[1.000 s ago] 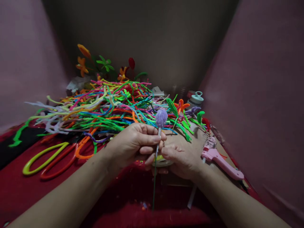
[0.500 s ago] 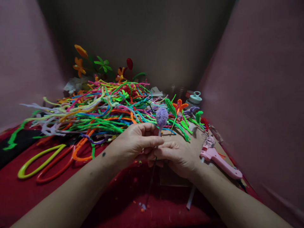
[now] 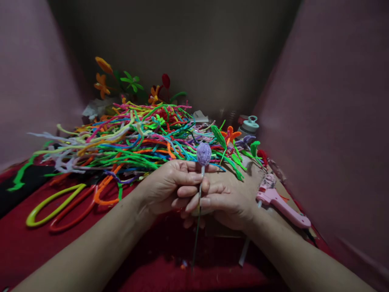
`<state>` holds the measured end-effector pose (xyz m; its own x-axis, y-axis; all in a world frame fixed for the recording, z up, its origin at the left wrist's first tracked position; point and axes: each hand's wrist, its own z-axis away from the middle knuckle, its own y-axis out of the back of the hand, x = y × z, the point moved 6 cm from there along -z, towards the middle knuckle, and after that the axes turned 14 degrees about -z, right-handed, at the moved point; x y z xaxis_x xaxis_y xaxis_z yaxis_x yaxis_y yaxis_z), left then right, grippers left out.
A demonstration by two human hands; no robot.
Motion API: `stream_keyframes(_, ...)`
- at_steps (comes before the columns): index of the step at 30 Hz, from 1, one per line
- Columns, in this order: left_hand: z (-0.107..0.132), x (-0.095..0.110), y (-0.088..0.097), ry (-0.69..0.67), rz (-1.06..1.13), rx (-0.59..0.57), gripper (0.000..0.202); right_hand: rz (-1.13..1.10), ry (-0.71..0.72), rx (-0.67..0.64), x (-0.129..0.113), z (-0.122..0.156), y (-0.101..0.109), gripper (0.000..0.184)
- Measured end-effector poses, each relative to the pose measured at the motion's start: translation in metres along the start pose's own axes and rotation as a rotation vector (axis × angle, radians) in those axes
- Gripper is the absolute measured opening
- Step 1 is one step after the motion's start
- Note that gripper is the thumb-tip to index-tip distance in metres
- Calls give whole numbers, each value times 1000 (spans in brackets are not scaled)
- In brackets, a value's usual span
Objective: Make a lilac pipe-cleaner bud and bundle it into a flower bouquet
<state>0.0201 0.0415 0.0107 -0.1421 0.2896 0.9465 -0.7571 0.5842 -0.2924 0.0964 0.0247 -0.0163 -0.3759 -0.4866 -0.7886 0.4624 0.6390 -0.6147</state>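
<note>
- While the left hand [image 3: 173,184] pinches the stem [image 3: 197,235] narrowly between thumb and fingers, the purple bud [image 3: 204,154] sits upright just above that grip, in front of the pile [image 3: 133,134].
- Lower down the stem, the right hand [image 3: 223,202] has its fingers curled around a pale thing [image 3: 203,212], mostly hidden; whether its thumb presses the stem or lies just beside it, I cannot tell.
- Pale near the bud and dark below, the stem slants down, its lower end toward the near edge of the red surface [image 3: 164,263].
- Pipe cleaners in many colours make up the pile, spread from the left edge across the far side.
- Scissors [image 3: 32,220], with yellow and red handles, lie toward the left edge.
- Near the right edge, a pink glue gun [image 3: 281,207] rests on the board [image 3: 252,172].
- A bottle [image 3: 251,125] stands by the far right corner.
- Flowers [image 3: 102,84] rise behind the pile, along the far edge.
</note>
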Motion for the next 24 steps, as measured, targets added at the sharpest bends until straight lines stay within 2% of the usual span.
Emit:
stream_keyframes(3, 0, 3, 3, -55, -32, 30, 27, 37, 54, 51, -4, -1, 2, 18)
stream_keyframes(6, 0, 2, 8, -49, -64, 128, 21, 79, 118, 123, -9, -1, 8, 14)
stream_keyframes(11, 0, 1, 10, -10, -248, 231, 13, 214, 89, 171, -8, -1, 15, 18)
stream_keyframes(13, 0, 1, 10, -6, -240, 215, 11, 194, 77, 153, -6, -2, 13, 21)
stream_keyframes(17, -1, 2, 4, -23, -97, 99, 7, 99, 65, 56, -2, -2, 6, 35)
stream_keyframes(21, 0, 1, 0, -24, 24, 30, 23, 69, 12, 36, 2, -1, 3, 27)
stream_keyframes(24, 1, 2, -1, -56, -1, 5, 30, 94, 24, 45, 0, -1, 2, 21)
